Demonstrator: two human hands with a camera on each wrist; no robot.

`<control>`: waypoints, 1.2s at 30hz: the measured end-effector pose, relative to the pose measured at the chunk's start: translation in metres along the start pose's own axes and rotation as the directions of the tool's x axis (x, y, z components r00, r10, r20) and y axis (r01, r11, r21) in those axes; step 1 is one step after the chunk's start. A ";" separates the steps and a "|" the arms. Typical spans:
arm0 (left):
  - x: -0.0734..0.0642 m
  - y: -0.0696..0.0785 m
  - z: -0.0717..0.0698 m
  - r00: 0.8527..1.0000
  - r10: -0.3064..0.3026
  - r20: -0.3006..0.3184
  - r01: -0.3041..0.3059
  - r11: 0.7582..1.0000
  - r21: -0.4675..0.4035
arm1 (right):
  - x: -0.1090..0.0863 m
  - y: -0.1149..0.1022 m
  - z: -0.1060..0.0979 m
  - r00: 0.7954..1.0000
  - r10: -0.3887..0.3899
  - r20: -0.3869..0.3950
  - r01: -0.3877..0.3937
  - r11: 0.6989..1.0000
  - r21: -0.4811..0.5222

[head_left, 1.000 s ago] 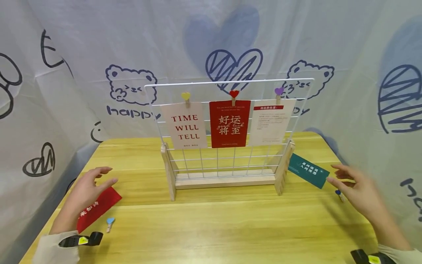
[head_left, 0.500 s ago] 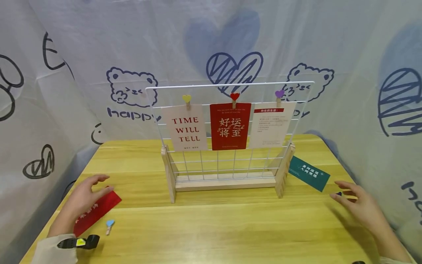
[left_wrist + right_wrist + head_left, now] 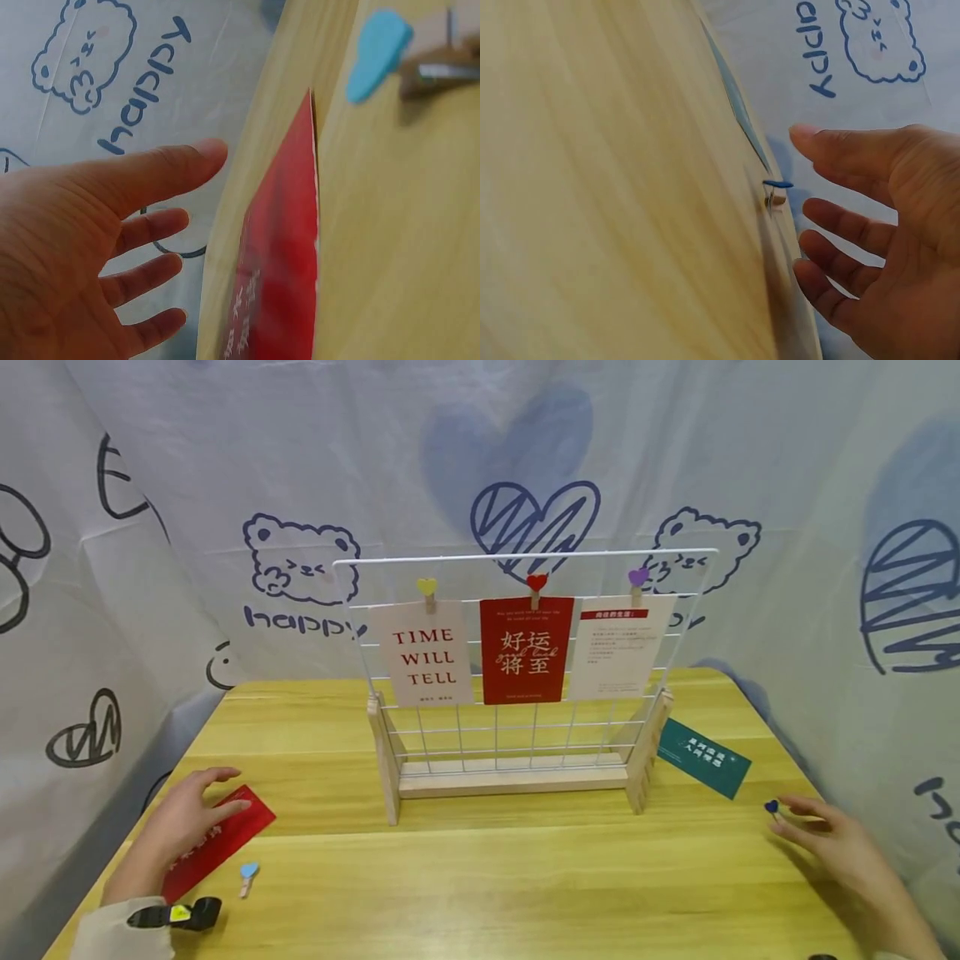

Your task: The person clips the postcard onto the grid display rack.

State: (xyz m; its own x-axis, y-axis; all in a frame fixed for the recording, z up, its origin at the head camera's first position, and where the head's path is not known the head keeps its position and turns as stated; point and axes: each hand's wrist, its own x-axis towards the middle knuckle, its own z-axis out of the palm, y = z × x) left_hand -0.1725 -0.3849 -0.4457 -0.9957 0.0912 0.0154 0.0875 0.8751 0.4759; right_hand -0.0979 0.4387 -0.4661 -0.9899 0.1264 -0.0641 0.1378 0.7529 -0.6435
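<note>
My left hand hovers over a red card on the table's left side, thumb and fingers spread apart and holding nothing. In the left wrist view the card lies just beyond the thumb. A clothespin with a light blue heart lies to the right of that card. On the other side, my right hand is beside a clothespin with a dark blue heart. The right wrist view has this clothespin in front of the parted thumb and fingers. A green card lies behind it.
A white wire grid rack on a wooden base stands mid-table. Heart clothespins hold a pale card, a red card and a white card on it. A printed curtain hangs behind and along both sides.
My right hand has moved toward the table's front, away from the green card and down to the dark blue clothespin. My left hand has drifted slightly down and left above the red card.
</note>
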 end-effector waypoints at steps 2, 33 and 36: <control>-0.001 -0.002 -0.001 1.000 -0.002 -0.004 0.002 1.000 0.013 | 0.000 0.004 0.001 1.000 -0.016 -0.018 0.016 1.000 -0.015; -0.013 -0.036 0.000 0.995 -0.074 0.067 0.067 0.993 0.094 | 0.014 0.017 0.019 0.979 0.021 -0.201 -0.034 0.997 -0.063; -0.013 -0.037 0.000 0.994 -0.086 0.072 0.077 0.991 0.111 | 0.013 0.017 0.021 0.975 0.003 -0.220 -0.019 0.997 -0.073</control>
State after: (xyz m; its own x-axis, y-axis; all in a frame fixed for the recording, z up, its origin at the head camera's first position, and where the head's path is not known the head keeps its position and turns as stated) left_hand -0.1629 -0.4185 -0.4634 -0.9948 0.0499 -0.0893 0.0129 0.9270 0.3747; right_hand -0.1090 0.4393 -0.4940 -0.9579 0.2676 0.1039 0.1588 0.7954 -0.5850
